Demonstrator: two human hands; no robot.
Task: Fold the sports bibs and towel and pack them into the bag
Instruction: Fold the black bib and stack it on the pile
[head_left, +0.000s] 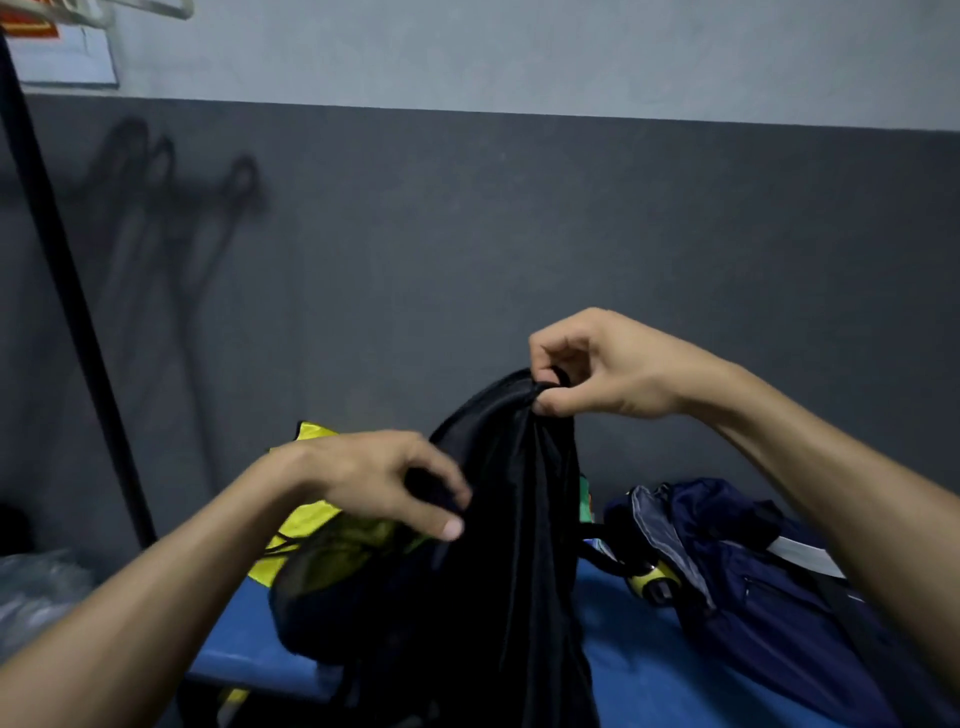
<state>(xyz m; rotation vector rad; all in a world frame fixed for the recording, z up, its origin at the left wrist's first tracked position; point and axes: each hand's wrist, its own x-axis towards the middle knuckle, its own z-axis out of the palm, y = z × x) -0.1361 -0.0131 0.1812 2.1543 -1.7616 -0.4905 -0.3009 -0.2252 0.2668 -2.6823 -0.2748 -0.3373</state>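
Two bare hands are up in front of me, both on one dark, thin black fabric piece (514, 519) that hangs in long folds over the blue bench top (639, 670). My right hand (597, 364) is the higher one: its thumb and curled fingers pinch the top edge of the cloth into a bunched peak and hold it raised against the dark grey wall (467, 234). My left hand (384, 483) is lower and to the left, its fingers curled round a fold of the same cloth at its side.

Whether this dark piece is a bib, the towel or the bag, I cannot tell from here. Below the left hand, a black mesh drawstring bag (322, 587) sits on the bench, touching the hanging cloth, and a neon yellow bib (311, 514) shows through and behind it. To the right, apart from the cloth, a crumpled navy blue jacket (737, 566) lies on the bench. A black slanted pole (67, 291) stands at the far left.
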